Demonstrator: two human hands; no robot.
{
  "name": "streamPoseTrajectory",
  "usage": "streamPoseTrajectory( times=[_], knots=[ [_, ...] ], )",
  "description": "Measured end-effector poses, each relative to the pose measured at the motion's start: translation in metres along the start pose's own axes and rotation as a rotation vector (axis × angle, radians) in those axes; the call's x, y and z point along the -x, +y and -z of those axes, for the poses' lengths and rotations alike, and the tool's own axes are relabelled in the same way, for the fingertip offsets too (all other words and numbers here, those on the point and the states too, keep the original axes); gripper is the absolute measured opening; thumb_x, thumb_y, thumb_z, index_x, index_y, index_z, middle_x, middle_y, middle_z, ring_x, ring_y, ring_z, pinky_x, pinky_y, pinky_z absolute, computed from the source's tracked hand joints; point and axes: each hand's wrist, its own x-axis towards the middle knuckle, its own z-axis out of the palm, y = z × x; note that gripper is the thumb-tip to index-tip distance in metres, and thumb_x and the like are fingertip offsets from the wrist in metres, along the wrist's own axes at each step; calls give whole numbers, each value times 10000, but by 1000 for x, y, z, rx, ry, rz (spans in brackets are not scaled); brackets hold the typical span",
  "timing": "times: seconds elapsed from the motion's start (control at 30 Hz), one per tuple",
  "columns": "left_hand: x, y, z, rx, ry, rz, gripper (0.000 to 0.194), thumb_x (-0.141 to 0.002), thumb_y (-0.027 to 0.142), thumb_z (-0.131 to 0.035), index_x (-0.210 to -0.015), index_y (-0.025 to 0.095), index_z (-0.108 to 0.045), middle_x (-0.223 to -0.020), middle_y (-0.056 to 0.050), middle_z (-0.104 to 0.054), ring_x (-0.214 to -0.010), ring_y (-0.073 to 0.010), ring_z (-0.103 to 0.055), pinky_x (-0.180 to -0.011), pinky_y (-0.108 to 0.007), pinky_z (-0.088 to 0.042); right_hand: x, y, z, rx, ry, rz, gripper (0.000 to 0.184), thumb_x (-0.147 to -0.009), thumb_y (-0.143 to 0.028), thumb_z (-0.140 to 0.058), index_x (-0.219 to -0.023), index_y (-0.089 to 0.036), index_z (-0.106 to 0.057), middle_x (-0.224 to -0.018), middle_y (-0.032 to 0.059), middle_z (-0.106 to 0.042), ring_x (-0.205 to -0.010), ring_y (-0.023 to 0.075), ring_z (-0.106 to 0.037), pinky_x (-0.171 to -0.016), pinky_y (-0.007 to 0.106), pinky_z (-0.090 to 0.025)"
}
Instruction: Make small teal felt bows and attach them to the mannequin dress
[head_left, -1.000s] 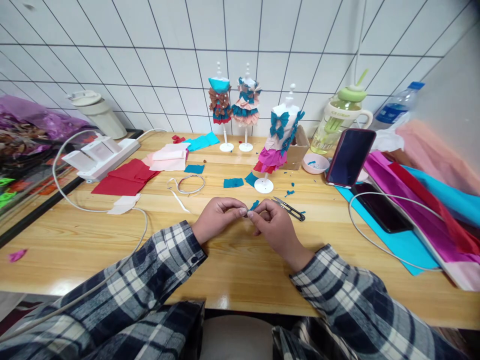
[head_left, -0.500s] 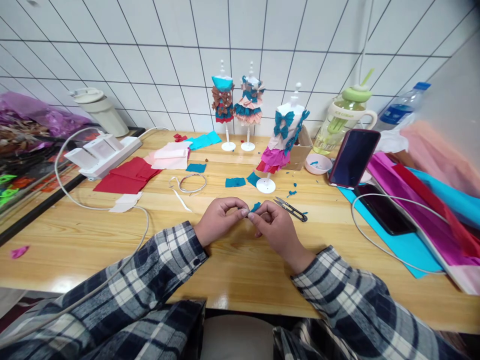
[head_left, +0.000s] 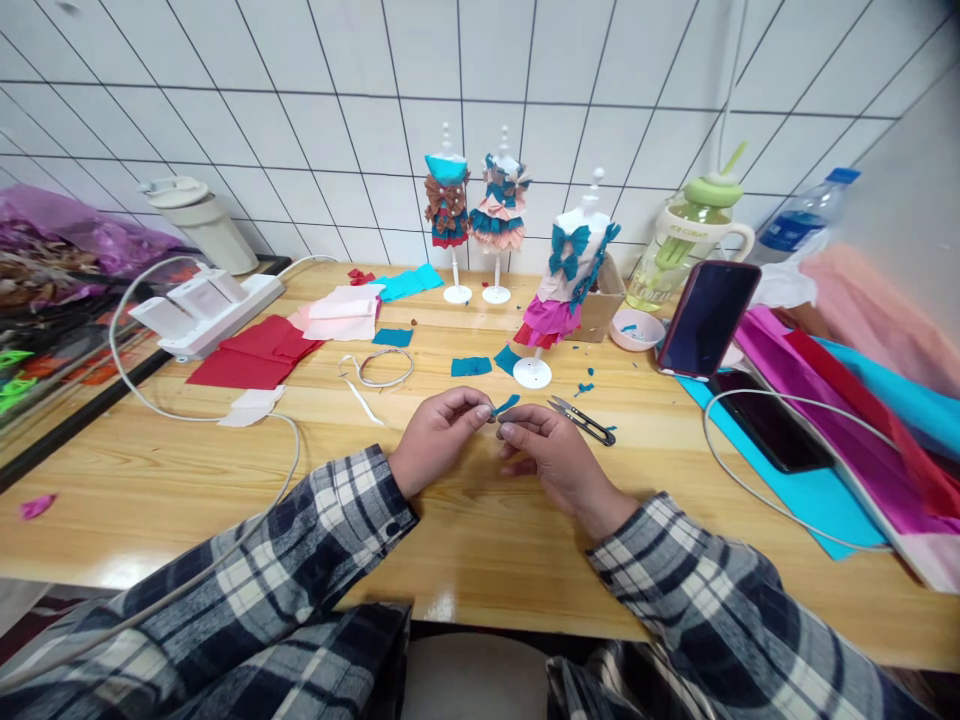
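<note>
Between the thumb and forefinger of my left hand (head_left: 442, 435) is a small twisted strip of teal crepe paper (head_left: 508, 405), its free end pointing up and right. My right hand (head_left: 551, 450) is beside it with thumb and forefinger pinched close to the strip; what is between those fingertips is too small to make out. Just right of my hands lie thread snips (head_left: 583, 420), blades toward the back left. Beyond my hands a small white dress form (head_left: 589, 225) wears a teal bow and a magenta and red ruffled skirt. Flat teal pieces (head_left: 471, 367) lie near its base.
Two more dressed forms (head_left: 448, 200) stand by the tiled wall. Red paper (head_left: 251, 350), a wire coil (head_left: 386, 367) and a power strip (head_left: 217, 310) are on the left. A pink bowl (head_left: 637, 330), propped phone (head_left: 709, 320), drink bottle (head_left: 690, 240) and coloured sheets (head_left: 847, 410) fill the right.
My right hand has drawn slightly away from my left and its fingers have loosened a little. More of the teal strip shows at my left fingertips.
</note>
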Motion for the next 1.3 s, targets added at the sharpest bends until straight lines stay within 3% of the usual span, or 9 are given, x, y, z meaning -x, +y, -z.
streamPoseTrajectory(
  times=[0.23,0.4,0.5,0.6,0.77,0.87,1.07,1.3],
  knots=[
    [-1,3,20,-430,-150,-577,208,-902,306,-489,-848,228,-674,-843,-53,-722,-884,-187,-622,-924,-381,-432,1,-9,10,18,-192,-139,313,-579,-284,-811,-824,-189,-642,-709,-39,-607,-600,87,-573,-501,199,-531],
    [0,5,29,-468,-378,-731,217,-905,262,-480,-911,274,-697,-855,-34,-744,-893,-192,-599,-920,-368,-402,-5,-15,29,257,-354,-56,380,-630,-266,-776,-941,-200,-567,-754,-20,-670,-612,103,-602,-542,216,-514],
    [-1,4,25,-489,-536,-670,230,-908,262,-472,-936,273,-700,-879,-41,-742,-887,-194,-580,-903,-353,-398,-11,-17,40,349,-454,20,368,-666,-259,-753,-940,-205,-515,-756,-23,-671,-639,107,-605,-606,234,-497],
    [-3,-1,19,-560,-597,-573,236,-914,256,-458,-943,247,-693,-880,-53,-725,-880,-193,-569,-868,-341,-401,-13,-16,44,505,-463,123,262,-717,-202,-687,-912,-200,-511,-745,-33,-642,-683,107,-593,-663,237,-465],
    [-6,-5,16,-727,-510,-452,230,-914,303,-480,-893,203,-686,-814,-56,-683,-812,-190,-584,-803,-331,-388,-9,-19,35,922,-284,416,136,-763,-145,-607,-852,-207,-525,-712,-45,-578,-623,105,-505,-593,226,-364],
    [-6,-3,14,-790,-498,-431,221,-908,305,-493,-883,195,-683,-791,-48,-677,-790,-191,-591,-762,-322,-381,-4,-22,28,1178,-201,601,126,-765,-105,-593,-824,-199,-535,-732,-25,-584,-696,132,-498,-644,249,-335],
    [-2,-1,7,-819,-493,-334,155,-852,249,-532,-814,182,-667,-714,-23,-656,-696,-161,-585,-662,-277,-373,1,-18,20,1517,-223,785,79,-855,-128,-507,-872,-187,-558,-797,28,-605,-766,182,-480,-694,300,-300],
    [2,-5,0,-691,-274,-65,141,-787,238,-544,-753,183,-669,-691,-1,-670,-628,-128,-563,-588,-236,-363,4,-10,13,1689,-102,973,144,-892,-122,-448,-897,-181,-580,-768,42,-580,-738,199,-432,-684,324,-275]
  ],
)
